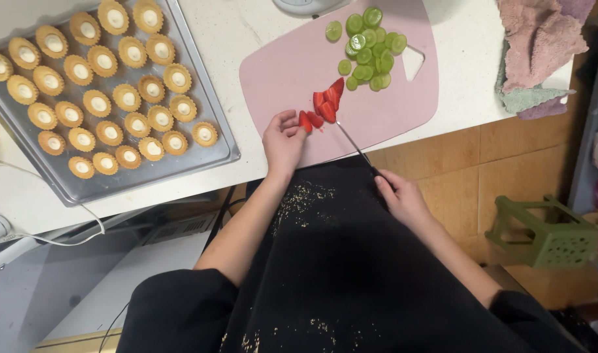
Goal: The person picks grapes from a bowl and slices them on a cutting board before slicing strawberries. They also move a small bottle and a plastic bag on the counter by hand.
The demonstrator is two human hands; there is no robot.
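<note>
A pink cutting board (292,72) lies on the white counter. On its near edge my left hand (282,140) pinches a strawberry piece (305,121) between thumb and fingers. Beside it lie more cut strawberry pieces (329,101). My right hand (400,195) grips the dark handle of a thin knife (352,142), whose tip rests by the strawberry pieces. A pile of green grape slices (369,47) sits at the board's far side.
A metal baking tray (207,117) with several small filled tart shells (109,98) sits left of the board. Folded cloths (537,49) lie at the counter's right end. A green stool (547,232) stands on the floor. A white cable (57,238) hangs off the counter.
</note>
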